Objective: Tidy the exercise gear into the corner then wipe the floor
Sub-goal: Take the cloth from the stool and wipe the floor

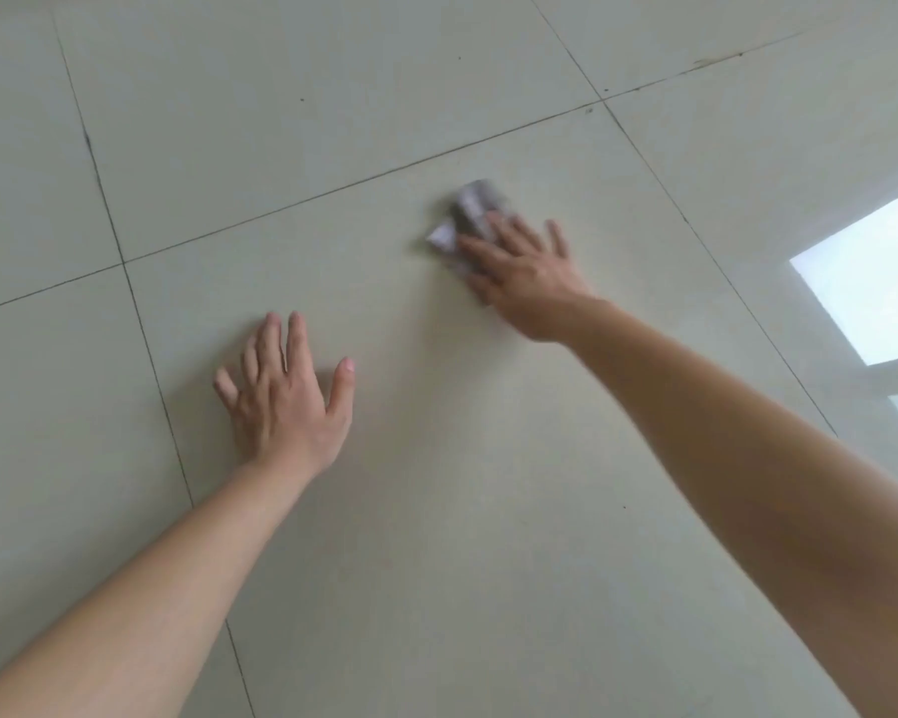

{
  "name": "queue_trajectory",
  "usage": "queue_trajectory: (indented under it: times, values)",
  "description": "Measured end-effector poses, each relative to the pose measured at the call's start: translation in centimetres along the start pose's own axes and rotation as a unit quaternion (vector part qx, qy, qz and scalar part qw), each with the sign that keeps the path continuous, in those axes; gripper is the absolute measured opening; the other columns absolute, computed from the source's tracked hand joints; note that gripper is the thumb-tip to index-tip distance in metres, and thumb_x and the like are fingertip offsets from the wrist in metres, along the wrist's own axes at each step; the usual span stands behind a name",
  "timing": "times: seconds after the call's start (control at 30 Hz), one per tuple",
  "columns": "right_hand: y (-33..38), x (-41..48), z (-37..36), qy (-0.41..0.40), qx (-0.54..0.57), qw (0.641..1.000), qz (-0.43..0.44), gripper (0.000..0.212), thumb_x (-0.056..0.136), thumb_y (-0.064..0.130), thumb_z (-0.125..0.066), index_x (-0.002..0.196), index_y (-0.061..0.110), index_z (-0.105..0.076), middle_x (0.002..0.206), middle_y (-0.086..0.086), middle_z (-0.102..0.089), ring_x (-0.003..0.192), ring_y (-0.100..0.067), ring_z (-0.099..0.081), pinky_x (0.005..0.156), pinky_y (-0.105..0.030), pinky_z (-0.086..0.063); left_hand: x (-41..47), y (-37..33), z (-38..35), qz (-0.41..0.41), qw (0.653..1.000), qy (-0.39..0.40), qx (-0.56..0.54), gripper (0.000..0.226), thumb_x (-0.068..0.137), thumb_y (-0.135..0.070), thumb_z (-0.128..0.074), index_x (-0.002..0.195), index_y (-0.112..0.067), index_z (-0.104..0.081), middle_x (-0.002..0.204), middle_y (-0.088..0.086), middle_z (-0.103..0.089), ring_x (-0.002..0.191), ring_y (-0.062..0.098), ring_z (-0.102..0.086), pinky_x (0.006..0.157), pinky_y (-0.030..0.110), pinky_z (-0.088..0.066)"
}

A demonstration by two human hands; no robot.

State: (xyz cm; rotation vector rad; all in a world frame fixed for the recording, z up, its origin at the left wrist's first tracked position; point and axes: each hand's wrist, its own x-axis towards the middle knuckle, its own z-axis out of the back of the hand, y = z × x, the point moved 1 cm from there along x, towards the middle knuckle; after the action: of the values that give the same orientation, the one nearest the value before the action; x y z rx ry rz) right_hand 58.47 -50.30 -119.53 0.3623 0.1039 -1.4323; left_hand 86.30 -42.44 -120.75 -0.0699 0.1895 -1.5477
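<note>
1. Left hand (pixel 281 391): it is best used only as a prop, with weight through the palm, so the wiping arm can run free. It lies flat on the floor (pixel 436 536), near and left. The fingers are straight and spread, the thumb points right, and it holds nothing. Its forearm enters from the near left corner.
2. Cloth (pixel 470 209): this small crumpled grey-white rag sits on the same tile, farther off and right of centre, just short of the far grout line (pixel 333 192). Wipe in overlapping strokes, tile by tile, and take in the dark specks (pixel 302 100) beyond that line.
3. Right hand (pixel 524 272): spread the pressure evenly across the fingers. The hand lies palm down on the cloth's near part, fingers straight and fanned, pressing rather than gripping. It looks motion-blurred, and the arm is stretched long from the near right.
4. No exercise gear is in view.
</note>
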Motion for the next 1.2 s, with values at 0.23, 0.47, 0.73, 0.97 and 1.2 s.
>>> queue_trajectory:
  times: [0.23,0.47,0.73,0.97,1.2]
  values:
    - [-15.0,0.1,3.0,-0.021,0.047,0.952,-0.301,0.062,0.1,0.06,-0.022,0.158,0.036,-0.016,0.168,-0.007,-0.001,0.155,-0.029,-0.001,0.123,-0.055,-0.001,7.0,-0.7,-0.1,0.042,0.988,0.15,0.018,0.091,0.094,-0.064,-0.024,0.154,-0.006,0.012,0.161,0.012,0.023,0.148,0.023,0.024,0.118,0.055,0.012]
    - [-12.6,10.3,4.5,-0.068,0.091,0.953,-0.28,0.057,0.104,0.051,-0.019,0.157,0.032,-0.021,0.168,-0.007,-0.002,0.153,-0.039,0.002,0.124,-0.048,0.003,6.9,-0.7,-0.7,0.035,0.988,0.148,0.029,0.089,0.096,-0.061,-0.023,0.153,-0.005,0.016,0.16,0.013,0.026,0.146,0.023,0.028,0.115,0.053,0.015]
    - [4.1,10.5,1.9,0.037,-0.023,0.983,0.179,0.05,0.107,0.046,-0.019,0.157,0.041,-0.018,0.168,0.007,-0.005,0.155,-0.02,0.001,0.124,-0.048,0.005,6.9,-0.9,0.2,0.045,0.982,0.183,0.028,0.09,0.095,-0.062,-0.023,0.153,-0.007,0.018,0.159,0.01,0.03,0.145,0.021,0.031,0.116,0.053,0.015]
    - [-13.2,8.4,4.9,-0.058,0.059,0.957,-0.277,0.057,0.102,0.054,-0.017,0.157,0.04,-0.014,0.168,0.002,0.005,0.155,-0.02,0.008,0.12,-0.063,0.001,6.8,-0.7,-0.4,0.028,0.986,0.163,0.034,0.091,0.094,-0.064,-0.02,0.151,-0.007,0.02,0.158,0.012,0.03,0.144,0.023,0.033,0.114,0.052,0.019]
    - [-1.0,7.7,2.0,-0.036,0.053,0.974,-0.218,0.056,0.105,0.047,-0.01,0.16,0.034,-0.008,0.168,-0.003,0.004,0.153,-0.035,0.006,0.123,-0.052,0.005,6.9,1.2,1.6,-0.009,0.993,0.095,-0.068,0.066,0.1,-0.048,-0.021,0.154,-0.009,-0.024,0.164,0.01,-0.009,0.152,0.022,-0.007,0.118,0.049,-0.011]
